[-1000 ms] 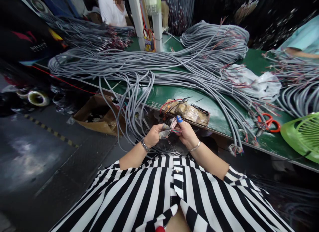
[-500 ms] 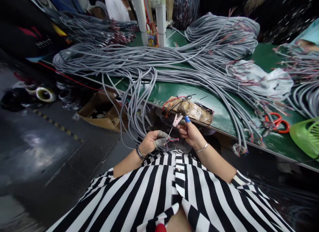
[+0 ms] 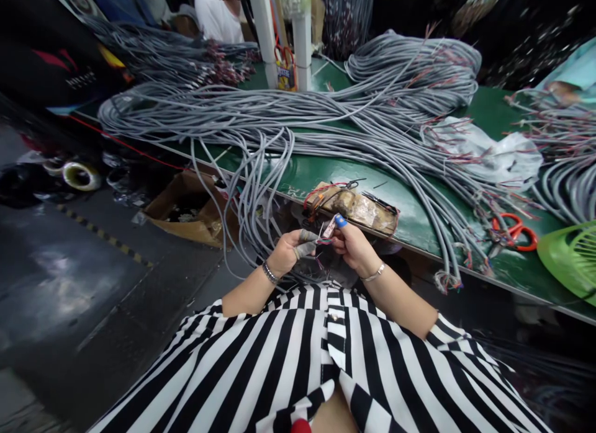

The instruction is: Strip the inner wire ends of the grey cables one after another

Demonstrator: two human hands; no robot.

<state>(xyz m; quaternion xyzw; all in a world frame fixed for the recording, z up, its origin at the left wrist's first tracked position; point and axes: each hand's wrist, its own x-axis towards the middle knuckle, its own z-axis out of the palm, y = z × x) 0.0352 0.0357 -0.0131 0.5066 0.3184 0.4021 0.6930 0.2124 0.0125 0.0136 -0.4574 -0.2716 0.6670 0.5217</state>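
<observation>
My left hand (image 3: 285,254), with grey coverings on its fingertips, is closed on the end of a grey cable whose thin coloured wires (image 3: 325,241) stick out to the right. My right hand (image 3: 356,252), a blue cover on its thumb, pinches a small pale pink clip (image 3: 330,226) that looks like a clothes peg. The clip is right by the wires; whether its jaws grip one is too small to tell. Both hands are in front of my striped shirt, just off the table edge. Beyond them a taped brown block (image 3: 365,211) lies on the edge.
Long bundles of grey cable (image 3: 223,107) lie across the green table (image 3: 321,170), some looping over its edge. Orange-handled scissors (image 3: 516,231) and a green plastic basket (image 3: 570,259) are at right. A cardboard box (image 3: 190,219) stands on the floor at left. Another person (image 3: 216,14) is behind the table.
My hands have come closer together. The clip has moved down to the wires, and my left hand has risen slightly with the cable end.
</observation>
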